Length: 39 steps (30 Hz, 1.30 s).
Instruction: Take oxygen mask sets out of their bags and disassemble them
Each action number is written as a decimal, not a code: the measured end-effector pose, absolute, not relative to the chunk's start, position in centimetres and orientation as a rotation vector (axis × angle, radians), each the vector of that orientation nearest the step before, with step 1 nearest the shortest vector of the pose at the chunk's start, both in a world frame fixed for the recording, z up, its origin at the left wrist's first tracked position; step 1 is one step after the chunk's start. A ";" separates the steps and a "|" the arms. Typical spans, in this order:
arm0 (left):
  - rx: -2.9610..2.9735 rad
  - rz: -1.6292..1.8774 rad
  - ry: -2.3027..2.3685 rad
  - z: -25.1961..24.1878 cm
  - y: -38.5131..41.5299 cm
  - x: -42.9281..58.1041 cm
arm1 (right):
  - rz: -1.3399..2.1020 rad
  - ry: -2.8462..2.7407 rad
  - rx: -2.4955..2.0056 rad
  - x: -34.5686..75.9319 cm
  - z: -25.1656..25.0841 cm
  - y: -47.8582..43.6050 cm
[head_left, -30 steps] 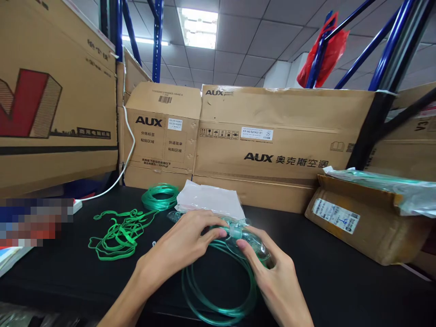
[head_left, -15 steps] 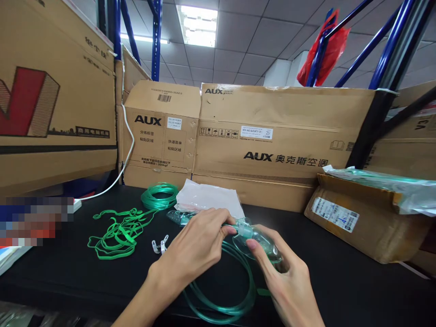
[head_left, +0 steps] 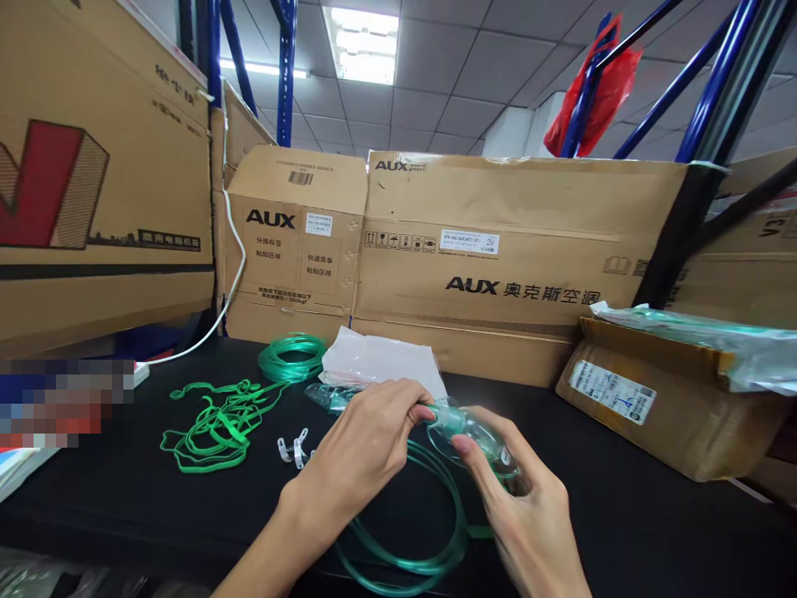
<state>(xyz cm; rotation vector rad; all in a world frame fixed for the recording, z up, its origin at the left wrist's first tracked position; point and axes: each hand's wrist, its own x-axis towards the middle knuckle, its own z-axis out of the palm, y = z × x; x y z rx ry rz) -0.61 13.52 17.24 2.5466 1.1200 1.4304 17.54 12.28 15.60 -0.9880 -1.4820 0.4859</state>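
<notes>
Brown cardboard box (head_left: 701,432) on the right has clear packaging (head_left: 703,336) with green stuff inside lying across its open top. On my feed, the clear mask (head_left: 481,436) is over the black table (head_left: 155,515): right hand (head_left: 526,490) clasping it, left hand (head_left: 377,432) pinching green tubing (head_left: 459,508) at its connector (head_left: 445,422). Beyond, I spot a plastic bag (head_left: 327,397) holding something greenish.

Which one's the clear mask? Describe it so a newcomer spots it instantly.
On the black table, in front of the long AUX carton, find the right hand. The mask is in its grip, just right of the left hand. It is a see-through, rounded shell, unlike the thin green tubing looped below it.
</notes>
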 end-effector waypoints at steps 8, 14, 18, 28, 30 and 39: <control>2.623 1.379 1.175 17.5 13.6 -0.9 | 0.487 -1.508 -0.934 17.5 15.4 12.7; 2.613 1.355 1.137 17.7 13.5 -1.2 | 0.464 -1.534 -0.932 17.6 15.3 12.6; 2.614 1.321 1.164 17.7 13.5 -1.5 | 0.448 -1.561 -0.941 17.8 15.0 12.8; 2.406 1.266 1.158 18.0 13.2 -1.6 | 0.380 -1.611 -0.985 17.8 14.6 13.0; 2.402 1.273 1.147 18.0 13.1 -1.5 | 0.374 -1.612 -0.972 17.9 14.6 12.8; 2.478 1.325 1.158 17.6 13.3 -1.1 | 0.383 -1.596 -0.947 18.0 15.1 13.0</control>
